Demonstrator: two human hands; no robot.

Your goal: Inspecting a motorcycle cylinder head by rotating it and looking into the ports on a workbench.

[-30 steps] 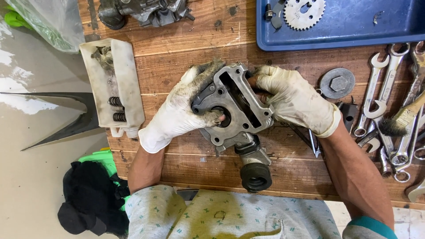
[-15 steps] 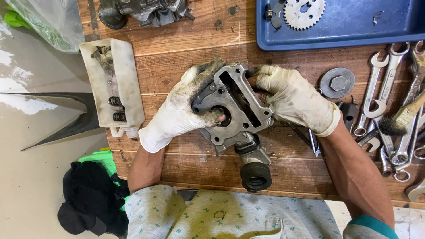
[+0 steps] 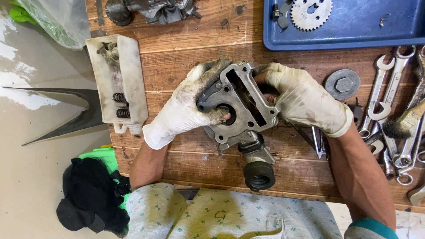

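- The left hand (image 3: 186, 104), in a soiled white glove, is clamped on the left side of a grey metal engine part (image 3: 241, 106), with one fingertip pushed into its round port.
- The right hand (image 3: 305, 99), gloved alike, grips the right edge of the same part, fingers curled over its rim.
- The engine part is held over the middle of the wooden worktop (image 3: 190, 53), tilted, with a black rubber intake boot (image 3: 259, 175) hanging from its lower end toward the person.
- To the left lies one white plastic tray (image 3: 128, 75) holding two dark coil springs (image 3: 118, 105) and some grimy bits at its top end that are hard to make out.
- At the top edge sits another greasy engine casting (image 3: 155, 9), cut off by the frame.
- The blue tray (image 3: 354, 31) at the top right holds one toothed sprocket (image 3: 311, 12) and a small metal piece beside it, both partly cut off.
- Just right of the right hand lies one round washer with a hex bolt head (image 3: 342, 84).
- A pile of spanners (image 3: 389, 102) spreads along the right edge; they overlap too much to count, and a brush (image 3: 405, 121) lies across them.
- More small tools under the right wrist are mostly hidden.
- Off the worktop, a black cloth (image 3: 88, 199) lies on something green (image 3: 99, 157).
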